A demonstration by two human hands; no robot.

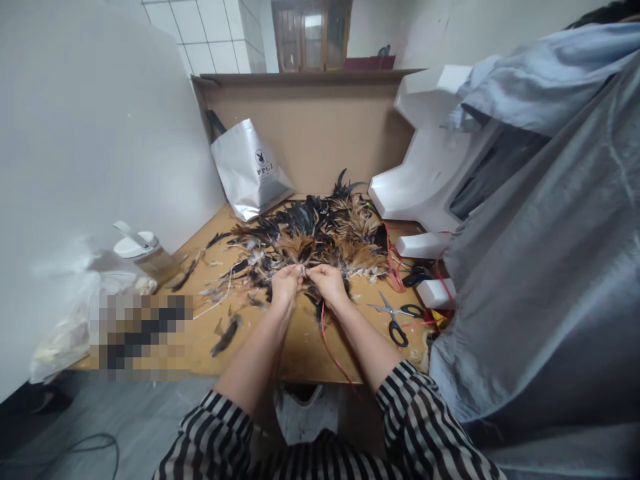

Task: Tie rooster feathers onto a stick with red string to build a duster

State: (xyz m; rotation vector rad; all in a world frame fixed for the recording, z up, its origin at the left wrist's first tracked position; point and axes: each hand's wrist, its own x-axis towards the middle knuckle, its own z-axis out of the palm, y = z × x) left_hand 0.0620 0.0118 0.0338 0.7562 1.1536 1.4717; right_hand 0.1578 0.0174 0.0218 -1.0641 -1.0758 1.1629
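Left hand point(287, 285) & right hand point(327, 283) are pinching a small pale bit point(301, 269), too tiny to ID, at the near edge of the fluffy brown-black feather heap point(315, 230), prob. steadying it. Heap's lying mid flat tan worktop point(305, 350), black-handled metal scissors point(393, 311) sitting w/in reach.

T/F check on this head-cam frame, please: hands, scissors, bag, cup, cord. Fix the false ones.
1. The left hand and right hand are close together at the near edge of the feathers. True.
2. The scissors lie with blades closed. False: the scissors lie with blades spread.
3. The silver PPGZ bag is left of the scissors. True.
4. The lidded cup is right of the feathers. False: the lidded cup is to their left.
5. A red cord trails nearer the wearer than the feathers. True.
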